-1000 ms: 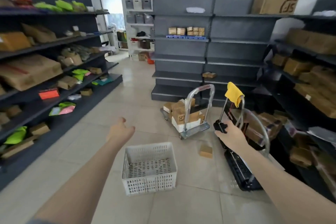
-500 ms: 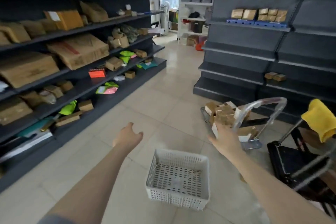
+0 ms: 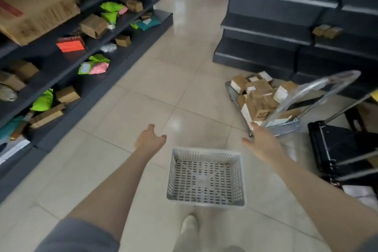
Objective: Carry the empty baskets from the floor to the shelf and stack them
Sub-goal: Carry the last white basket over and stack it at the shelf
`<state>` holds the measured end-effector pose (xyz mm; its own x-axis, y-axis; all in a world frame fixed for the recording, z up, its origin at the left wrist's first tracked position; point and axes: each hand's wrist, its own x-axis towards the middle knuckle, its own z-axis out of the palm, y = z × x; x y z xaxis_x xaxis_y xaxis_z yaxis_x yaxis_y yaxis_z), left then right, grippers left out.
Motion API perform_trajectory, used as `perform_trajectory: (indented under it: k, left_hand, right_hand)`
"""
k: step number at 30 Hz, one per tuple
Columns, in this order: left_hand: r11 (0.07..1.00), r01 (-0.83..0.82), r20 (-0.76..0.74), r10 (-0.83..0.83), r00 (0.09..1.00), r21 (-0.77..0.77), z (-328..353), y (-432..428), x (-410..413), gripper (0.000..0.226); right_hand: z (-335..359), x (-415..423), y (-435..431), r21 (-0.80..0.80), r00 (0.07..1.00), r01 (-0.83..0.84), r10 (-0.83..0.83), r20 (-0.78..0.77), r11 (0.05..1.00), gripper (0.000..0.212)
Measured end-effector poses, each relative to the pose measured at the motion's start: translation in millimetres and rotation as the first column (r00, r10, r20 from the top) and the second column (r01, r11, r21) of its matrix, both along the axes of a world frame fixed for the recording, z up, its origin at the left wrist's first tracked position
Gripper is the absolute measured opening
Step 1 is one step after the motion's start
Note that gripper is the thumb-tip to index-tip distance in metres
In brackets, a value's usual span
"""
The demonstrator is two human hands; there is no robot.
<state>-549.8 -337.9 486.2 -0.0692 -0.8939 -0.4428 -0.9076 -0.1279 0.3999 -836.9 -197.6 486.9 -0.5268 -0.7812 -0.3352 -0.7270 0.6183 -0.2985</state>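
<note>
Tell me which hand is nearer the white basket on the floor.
Left, narrowly. The left hand hovers open just beyond the white basket's far-left corner; the right hand hovers open past its far-right corner, slightly farther out. Neither touches it.

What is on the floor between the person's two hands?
In the head view, only bare floor tile lies between the left hand and right hand; the empty white basket sits just nearer the person, untouched.
</note>
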Motion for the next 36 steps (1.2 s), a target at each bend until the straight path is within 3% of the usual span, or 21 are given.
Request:
perform_trajectory:
  k: [7,17,30,36]
  left_hand:
    - [0.988,0.091,0.027,-0.095,0.995,0.127,-96,-26,-64,0.065]
    - [0.944,-0.036,0.248,-0.049,0.967,0.328,-308,-12,-41,0.07]
    - [0.951,-0.037,0.35,-0.077,0.934,0.307,-525,-16,-40,0.066]
    - [0.968,-0.069,0.397,-0.035,0.917,0.243,-583,-57,-37,0.084]
  right_hand:
    - [-95,-18,-25,0.166,0.977,0.159,-0.179,0.113,0.973,0.07]
    - [-302,-37,6,0.416,0.91,0.284,-0.38,0.167,0.864,0.074]
    - [-534,-71,23,0.44,0.83,0.468,-0.552,0.079,0.766,0.085]
    - [-593,-100,17,0.409,0.846,0.45,-0.526,0.09,0.794,0.072]
